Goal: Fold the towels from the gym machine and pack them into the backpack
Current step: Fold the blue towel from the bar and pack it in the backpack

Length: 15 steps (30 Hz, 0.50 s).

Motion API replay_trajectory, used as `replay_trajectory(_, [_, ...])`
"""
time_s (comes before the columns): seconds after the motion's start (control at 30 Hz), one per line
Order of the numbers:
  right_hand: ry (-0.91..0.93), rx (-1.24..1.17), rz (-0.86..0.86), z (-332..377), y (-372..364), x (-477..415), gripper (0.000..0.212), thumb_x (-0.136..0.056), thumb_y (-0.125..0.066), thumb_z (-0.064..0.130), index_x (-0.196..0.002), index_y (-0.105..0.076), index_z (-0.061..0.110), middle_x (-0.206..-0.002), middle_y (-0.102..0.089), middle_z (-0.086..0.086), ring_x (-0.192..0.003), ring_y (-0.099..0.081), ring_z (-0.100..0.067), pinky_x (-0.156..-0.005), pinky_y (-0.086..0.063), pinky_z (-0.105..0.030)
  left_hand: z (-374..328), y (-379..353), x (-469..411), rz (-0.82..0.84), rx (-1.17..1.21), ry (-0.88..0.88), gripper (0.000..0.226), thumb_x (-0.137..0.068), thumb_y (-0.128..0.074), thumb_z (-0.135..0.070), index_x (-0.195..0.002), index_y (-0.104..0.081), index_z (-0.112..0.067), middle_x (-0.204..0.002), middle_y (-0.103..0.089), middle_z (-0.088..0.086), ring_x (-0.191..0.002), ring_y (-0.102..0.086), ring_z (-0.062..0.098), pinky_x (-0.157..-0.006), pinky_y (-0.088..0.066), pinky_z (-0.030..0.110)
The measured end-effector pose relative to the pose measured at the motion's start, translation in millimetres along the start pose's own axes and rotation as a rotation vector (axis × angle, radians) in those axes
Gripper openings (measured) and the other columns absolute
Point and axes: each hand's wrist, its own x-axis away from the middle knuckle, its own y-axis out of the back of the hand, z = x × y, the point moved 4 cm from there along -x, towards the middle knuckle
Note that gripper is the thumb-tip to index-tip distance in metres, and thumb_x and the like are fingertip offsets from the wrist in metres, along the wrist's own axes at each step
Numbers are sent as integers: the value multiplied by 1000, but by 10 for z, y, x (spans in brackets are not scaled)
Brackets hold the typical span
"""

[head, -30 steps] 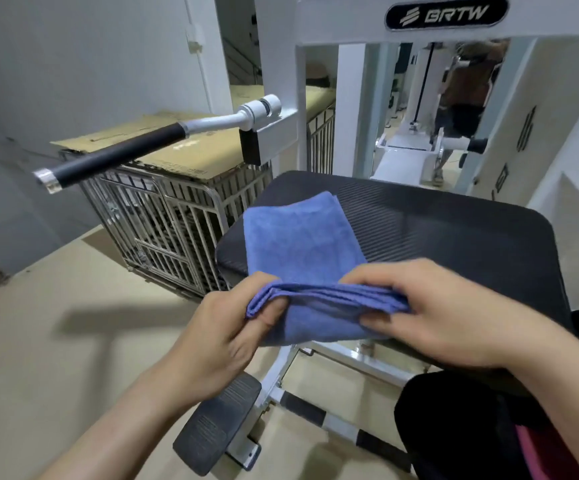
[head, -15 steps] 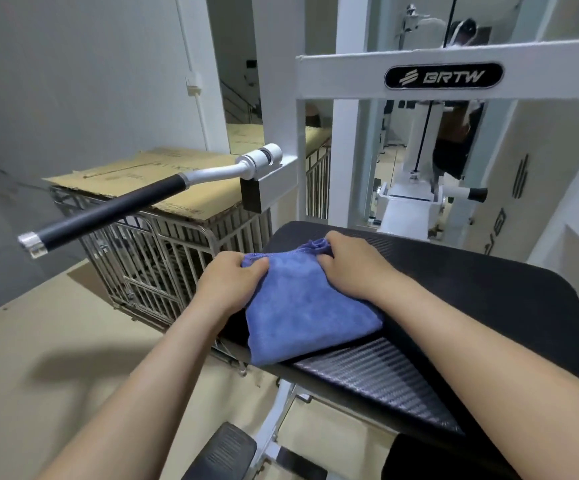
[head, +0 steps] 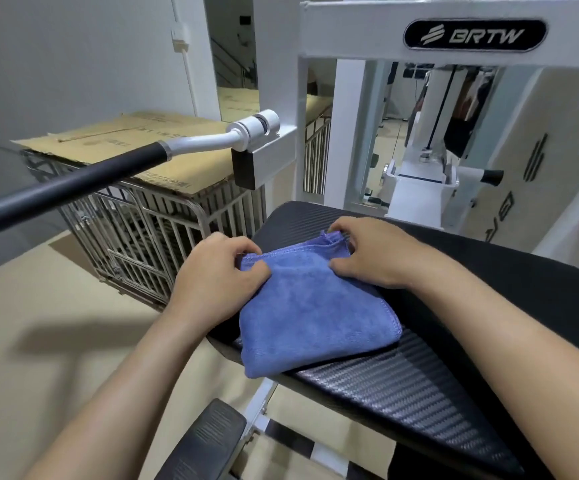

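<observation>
**While the towel lies folded on the pad, we hold its far corners**

Where the black padded seat (head: 454, 344) of the white gym machine (head: 350, 32) slopes toward us, the folded blue towel (head: 312, 320) lies on its left part, its near edge hanging just over the pad's rim. Our left hand (head: 217, 273) pinches the towel's far left corner, fingers curled over the hem. Our right hand (head: 376, 254) pinches the far right corner between thumb and curled fingers, where the layers bunch slightly. Both forearms reach in from below. A black-gripped handle bar (head: 73, 185) juts out to the left, above a metal cage (head: 149, 233) topped with flattened cardboard (head: 125, 143). A BRTW badge (head: 475, 35) sits on the crossbeam.
</observation>
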Motion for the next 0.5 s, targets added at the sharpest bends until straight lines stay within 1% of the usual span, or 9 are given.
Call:
replay_trajectory(0.03, [-10,68,39,15,33,-11,49,-80,-65,30,-127,-52,21,-105,-56,3,-91,-52,-18,-74,-39,-27,-17,-16,-17,49,-81,-64,21,-78,-54,-45,-95,-66,-38,-92,-60,-10,-93,-57,14,-77,-44,31])
replay_trajectory(0.1, [-31,90,157,79,96,-60,57,-78,-68,27,-130,-49,21,-106,-56,3,-93,-57,-19,-77,-46,-30,-55,-10,-72,179,-186,-120,37,-82,-51,-54,-112,-62,-36,-103,-61,-8,-101,-57,15,-86,-46,33])
replay_trajectory(0.17, [-28,82,297,155,109,-118,47,-74,-69,22,-118,-57,16,-102,-66,-2,-91,-66,-25,-79,-56,-38,-118,20,-95,330,-100,-103,33,-80,-62,-52,-106,-65,-31,-98,-67,-10,-94,-62,11,-82,-50,34])
replay_trajectory(0.27, [16,84,378,218,94,-133,28,-70,-69,22,-97,-65,18,-93,-71,-2,-85,-67,-22,-78,-55,-39,-145,20,-54,534,113,-56,14,-75,-70,-29,-86,-69,-21,-82,-71,1,-73,-64,11,-73,-54,38])
replay_trajectory(0.33, [71,-73,349,221,102,-74,15,-71,-66,16,-86,-65,17,-80,-68,1,-72,-63,-17,-67,-51,-33,-136,73,-4,608,154,-67,18,-71,-63,-23,-88,-66,-20,-85,-70,5,-72,-63,14,-73,-54,42])
replay_trajectory(0.4, [105,-345,333,222,125,30,11,-74,-62,8,-81,-60,16,-72,-59,1,-65,-54,-13,-58,-44,-25,-156,168,44,641,310,-67,25,-77,-62,-25,-101,-62,-23,-95,-70,3,-80,-67,14,-67,-56,34])
replay_trajectory(0.43, [123,-467,332,228,135,85,14,-73,-60,6,-80,-58,17,-71,-57,1,-65,-52,-12,-56,-42,-22,-211,212,77,662,428,-50,28,-81,-64,-32,-108,-60,-27,-100,-70,-1,-86,-68,10,-66,-54,28])
replay_trajectory(0.47, [150,-587,325,249,152,143,16,-69,-59,6,-78,-58,19,-71,-56,1,-66,-52,-12,-56,-42,-21,-273,244,95,671,493,-65,35,-82,-65,-42,-114,-59,-31,-105,-70,-6,-92,-68,7,-71,-54,24])
replay_trajectory(0.5, [173,-699,302,266,160,187,19,-65,-57,5,-77,-59,20,-71,-56,1,-66,-53,-11,-55,-42,-19,-376,279,117,664,475,-121,42,-80,-66,-51,-117,-57,-35,-107,-69,-10,-96,-67,4,-77,-54,24])
